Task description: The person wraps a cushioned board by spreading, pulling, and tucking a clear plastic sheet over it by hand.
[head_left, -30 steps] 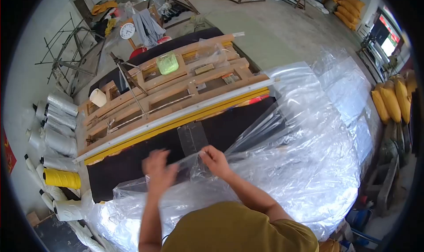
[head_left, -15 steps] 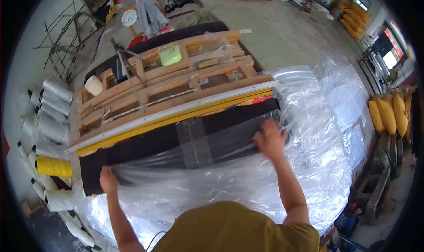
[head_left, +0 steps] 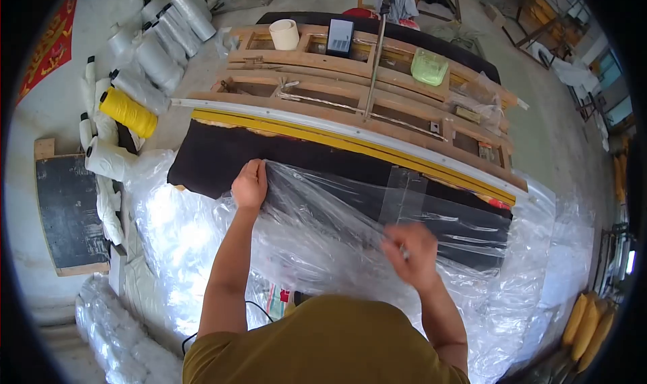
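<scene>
My left hand is closed on the edge of a clear plastic film, beside the left part of a black padded strip. Folds in the film run slantwise from there toward my right hand. My right hand is smeared by motion, its fingers curled, with a bit of pale film showing in the fist. Under the film, a band of clear tape crosses the black strip. A yellow and silver bar lies along the strip's far side.
Beyond the bar is a wooden slatted frame holding a tape roll, a dark box, a green container and an upright metal rod. Film rolls and a yellow spool stand left. Yellow sacks lie right.
The view has swung left. My right hand has come away from the strip's right end toward the middle and nearer my body, and the film now lies in slanting folds. My left hand still grips the edge.
</scene>
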Demonstrator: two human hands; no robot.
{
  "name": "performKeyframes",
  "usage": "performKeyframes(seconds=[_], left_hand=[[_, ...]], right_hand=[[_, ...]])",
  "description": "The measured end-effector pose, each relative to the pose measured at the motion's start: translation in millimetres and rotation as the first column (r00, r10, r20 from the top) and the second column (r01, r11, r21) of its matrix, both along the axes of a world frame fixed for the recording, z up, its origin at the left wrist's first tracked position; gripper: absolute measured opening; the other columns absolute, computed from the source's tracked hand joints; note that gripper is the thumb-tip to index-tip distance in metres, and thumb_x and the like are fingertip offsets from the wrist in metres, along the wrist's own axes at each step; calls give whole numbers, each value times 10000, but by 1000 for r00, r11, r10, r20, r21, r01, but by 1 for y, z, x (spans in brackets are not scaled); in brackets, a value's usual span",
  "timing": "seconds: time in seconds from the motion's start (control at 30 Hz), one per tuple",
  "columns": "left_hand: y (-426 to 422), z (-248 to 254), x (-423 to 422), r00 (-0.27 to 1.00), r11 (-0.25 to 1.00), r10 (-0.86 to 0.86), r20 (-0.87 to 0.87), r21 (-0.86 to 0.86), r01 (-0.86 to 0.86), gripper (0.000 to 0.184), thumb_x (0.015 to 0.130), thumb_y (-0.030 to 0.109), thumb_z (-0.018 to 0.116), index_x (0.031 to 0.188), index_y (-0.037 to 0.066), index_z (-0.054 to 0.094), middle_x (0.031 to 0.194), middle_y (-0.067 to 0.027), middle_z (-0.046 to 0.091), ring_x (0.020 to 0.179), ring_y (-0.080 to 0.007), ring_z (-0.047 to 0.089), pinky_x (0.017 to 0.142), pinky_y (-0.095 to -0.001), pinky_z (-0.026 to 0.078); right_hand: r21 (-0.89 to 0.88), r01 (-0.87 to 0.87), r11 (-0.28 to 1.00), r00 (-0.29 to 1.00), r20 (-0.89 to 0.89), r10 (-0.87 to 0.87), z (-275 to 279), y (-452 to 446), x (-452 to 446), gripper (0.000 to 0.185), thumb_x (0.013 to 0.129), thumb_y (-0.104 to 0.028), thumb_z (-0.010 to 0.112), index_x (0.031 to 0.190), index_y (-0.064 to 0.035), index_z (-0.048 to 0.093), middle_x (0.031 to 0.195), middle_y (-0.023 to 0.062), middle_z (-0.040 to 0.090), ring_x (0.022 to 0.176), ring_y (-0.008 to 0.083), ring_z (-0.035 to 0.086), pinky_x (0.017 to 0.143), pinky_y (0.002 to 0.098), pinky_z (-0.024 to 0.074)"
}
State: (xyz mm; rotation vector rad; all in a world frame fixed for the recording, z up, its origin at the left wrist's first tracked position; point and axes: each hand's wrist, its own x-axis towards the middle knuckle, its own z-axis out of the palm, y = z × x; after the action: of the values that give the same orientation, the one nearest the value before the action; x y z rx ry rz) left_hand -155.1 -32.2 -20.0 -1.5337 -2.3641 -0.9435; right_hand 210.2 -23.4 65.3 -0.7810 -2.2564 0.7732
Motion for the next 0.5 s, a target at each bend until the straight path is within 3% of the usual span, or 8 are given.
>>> performKeyframes(seconds=[0.07,0.17,0.27,0.3,0.33,0.37,0.4,0.5], left_hand=[[7,3,-2,1000,1000,9,1,-1,-9,143,914,224,560,854,105,613,810,-111,649,717,-356,623,618,-443,505],[11,3,-6,1000,999,1,2,43,-1,142,910,227,565,850,107,613,816,-109,651,716,-355,624,622,-439,508],[3,0,0,999,1000,22,23,7,-22,133,907,225,569,863,111,621,827,-103,656,724,-345,632,626,-436,512],[4,1,-1,999,1000,28,24,-12,-28,130,905,224,570,866,111,622,831,-102,657,727,-343,633,627,-435,513],[6,4,-3,999,999,32,19,-24,-31,127,904,223,572,870,112,622,834,-101,658,729,-341,635,629,-434,513],[6,2,-3,999,1000,30,19,-9,-30,126,903,222,572,875,109,620,830,-99,655,732,-339,634,632,-432,512],[6,1,-5,1000,1000,19,19,7,-19,129,904,224,571,874,108,619,828,-99,654,731,-340,633,630,-433,511],[6,1,-6,1000,1000,5,14,19,-6,136,907,222,565,868,104,619,817,-103,650,727,-343,628,623,-437,505]], right_hand=[[126,202,971,943,242,-227,3,22,-22,163,744,-121,686,900,-96,648,721,73,609,672,289,601,566,405,473],[181,19,983,964,257,-66,-29,13,-30,195,738,-113,671,929,-95,638,761,62,619,676,264,599,564,389,455],[635,110,765,986,28,-165,9,-11,-37,134,725,-90,647,858,-111,635,802,44,619,688,235,594,564,350,431],[619,-76,781,997,63,47,9,-16,-40,134,715,-71,632,836,-128,634,815,32,611,693,222,590,563,308,409],[513,-296,806,949,251,189,-12,-20,-39,138,716,-79,635,845,-128,639,812,33,609,699,220,591,559,317,415],[366,-491,790,847,412,336,-48,-25,-34,143,718,-88,637,855,-128,644,808,33,607,704,217,592,556,326,421],[189,-650,736,695,538,476,-47,-23,-43,149,719,-96,640,864,-128,649,805,33,604,710,214,594,552,335,426],[284,-364,887,930,165,329,-25,-18,-42,121,747,-192,669,833,-114,637,791,51,590,720,221,590,555,362,445]])
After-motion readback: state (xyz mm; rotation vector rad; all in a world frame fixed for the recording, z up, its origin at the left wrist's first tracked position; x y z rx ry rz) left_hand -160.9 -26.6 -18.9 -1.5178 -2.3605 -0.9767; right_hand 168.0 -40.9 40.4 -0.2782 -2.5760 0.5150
